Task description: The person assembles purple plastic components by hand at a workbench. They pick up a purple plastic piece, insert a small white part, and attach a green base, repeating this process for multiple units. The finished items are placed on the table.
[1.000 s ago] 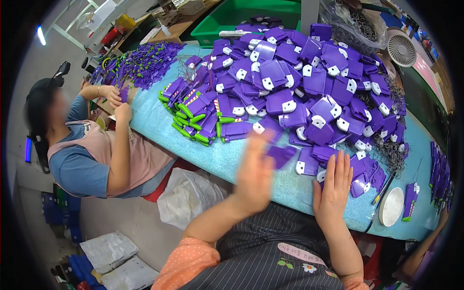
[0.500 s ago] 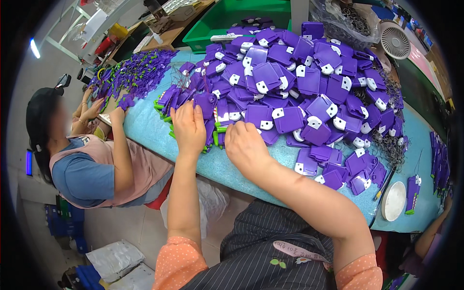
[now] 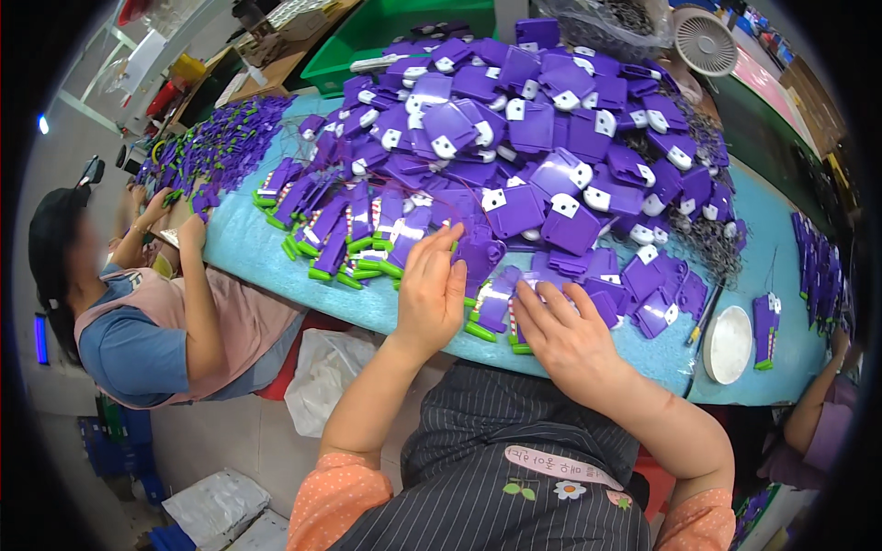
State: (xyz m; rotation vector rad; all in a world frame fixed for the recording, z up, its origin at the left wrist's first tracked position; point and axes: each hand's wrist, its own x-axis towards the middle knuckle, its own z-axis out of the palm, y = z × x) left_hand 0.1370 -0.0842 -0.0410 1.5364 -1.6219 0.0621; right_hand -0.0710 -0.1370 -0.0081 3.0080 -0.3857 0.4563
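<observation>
My left hand [image 3: 430,296] is closed, fingers together and thumb opposite, at the edge of a purple plastic piece with a rounded end [image 3: 480,250]; the fingers partly hide the grip. My right hand [image 3: 571,338] has its fingers stretched and slightly apart over flat purple pieces near the table's front edge. Beside its fingertips lies a green-tipped purple piece [image 3: 496,303] with a striped strip. More green-tipped purple pieces [image 3: 354,243] lie in an overlapping row left of my left hand. Beyond both hands rises a large heap of purple plastic parts with white corners [image 3: 533,129].
The blue-topped table [image 3: 248,230] carries a white oval dish [image 3: 728,344], with a thin tool [image 3: 706,314] beside it. Behind the heap are a green bin [image 3: 335,60] and a fan [image 3: 706,41]. A co-worker [image 3: 147,321] sits at left by another purple-and-green pile [image 3: 216,142].
Both my hands have moved right along the table edge, and the right hand's fingers have spread. The green-tipped row at left is now uncovered, and the whole view has shifted.
</observation>
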